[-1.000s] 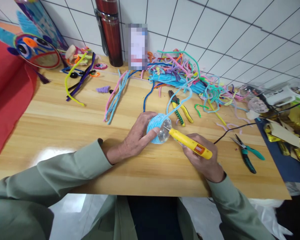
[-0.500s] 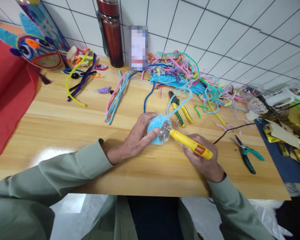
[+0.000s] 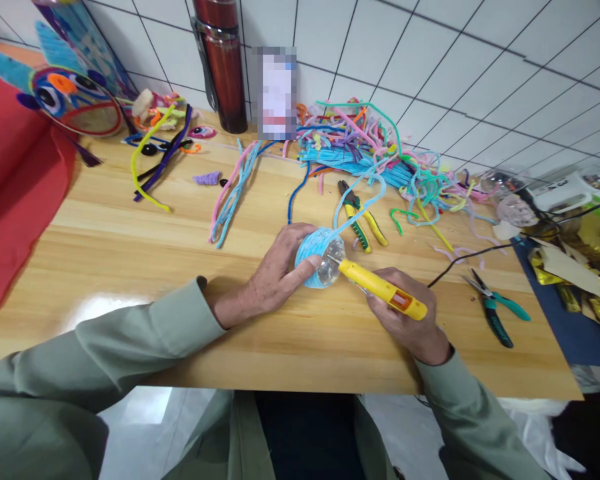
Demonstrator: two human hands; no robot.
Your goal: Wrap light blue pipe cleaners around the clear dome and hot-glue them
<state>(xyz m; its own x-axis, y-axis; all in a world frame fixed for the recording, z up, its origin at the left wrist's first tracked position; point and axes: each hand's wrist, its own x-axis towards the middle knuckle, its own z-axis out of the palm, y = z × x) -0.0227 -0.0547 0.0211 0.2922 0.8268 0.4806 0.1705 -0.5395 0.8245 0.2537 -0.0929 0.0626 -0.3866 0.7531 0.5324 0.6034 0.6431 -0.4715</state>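
Note:
My left hand [image 3: 284,272] is wrapped round a clear cup [image 3: 332,265] whose side is wound with light blue pipe cleaner [image 3: 312,252]. The cup lies tilted, its clear end facing right. A loose loop of the light blue strand [image 3: 380,193] runs from it up toward the back. In my right hand [image 3: 405,313] is a yellow glue gun [image 3: 380,287], its metal tip at the cup's clear end. Whether the tip touches the cup I cannot tell.
Yellow-green pliers [image 3: 363,223] lie behind the cup, teal pliers [image 3: 497,310] at the right. Pipe cleaners [image 3: 360,160] are heaped along the wall beside a phone [image 3: 279,97] and a red flask [image 3: 227,73]. A black cord [image 3: 460,260] crosses the right side.

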